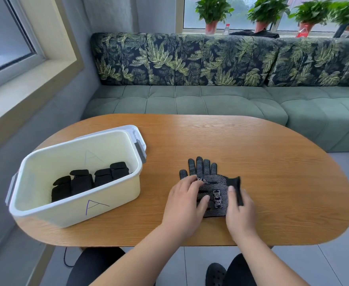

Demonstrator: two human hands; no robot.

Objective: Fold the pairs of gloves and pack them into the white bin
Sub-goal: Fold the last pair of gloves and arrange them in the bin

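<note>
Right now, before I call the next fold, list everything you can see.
white bin: one, white, table's left side, marked A.
folded gloves: about four, black, inside the bin.
dotted glove: one visible, black with white dots, flat on table, right of bin.
table: one, wood brown, oval.
sofa: one, green with leaf-print back, behind table.
potted plants: four, green, window sill.
bottles: two, clear and red, sill.
shoe: one, black, floor.
left hand: pressing the glove's palm.
right hand: pinching the glove's black cuff.
</note>
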